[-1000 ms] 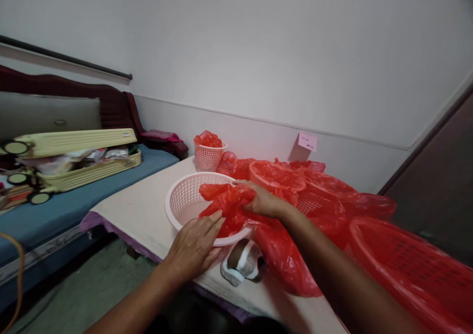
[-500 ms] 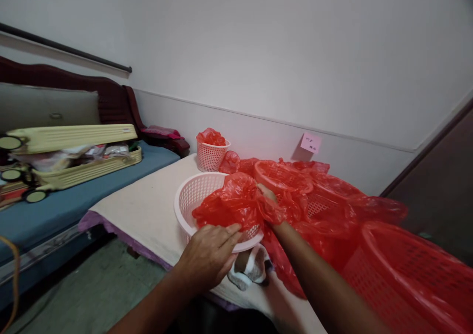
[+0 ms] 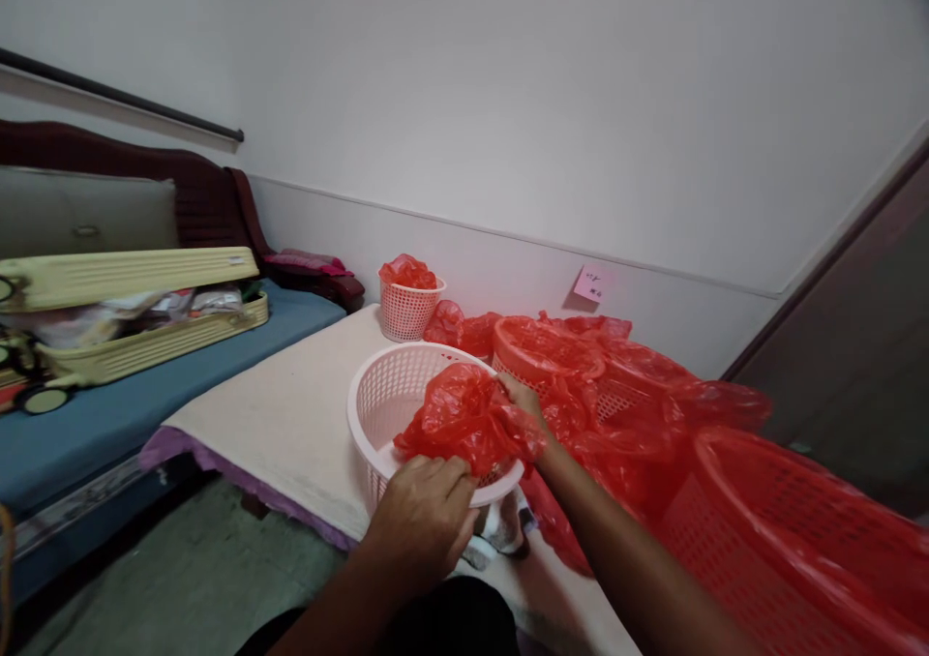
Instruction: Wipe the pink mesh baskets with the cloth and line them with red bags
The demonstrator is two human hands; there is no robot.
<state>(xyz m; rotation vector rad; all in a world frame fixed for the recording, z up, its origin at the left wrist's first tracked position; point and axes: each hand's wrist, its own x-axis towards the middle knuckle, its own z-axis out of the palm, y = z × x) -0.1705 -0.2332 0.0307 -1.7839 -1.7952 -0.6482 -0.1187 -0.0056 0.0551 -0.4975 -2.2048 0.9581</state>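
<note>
A round pale pink plastic basket with a lattice wall stands on a light bed cover. Inside it lies a crumpled red plastic bag. My right hand is closed on the bag's gathered part at the basket's right side, some film lying over the wrist. My left hand is curled over the near rim, fingers inside by the bag's lower edge and thumb outside. Whether those fingertips also pinch the bag is hidden. A striped brown and white cloth lies just below the basket.
Several baskets wrapped in red plastic fill the right, including a large near one. A small pink basket holding red plastic stands by the wall. At left, a partly open yellow suitcase lies on a blue bed. A pink note is on the wall.
My left hand has gone from lying fairly flat at the near rim to curling its fingers there. The bag bunches more tightly, drawn in toward my right hand. The view has shifted slightly.
</note>
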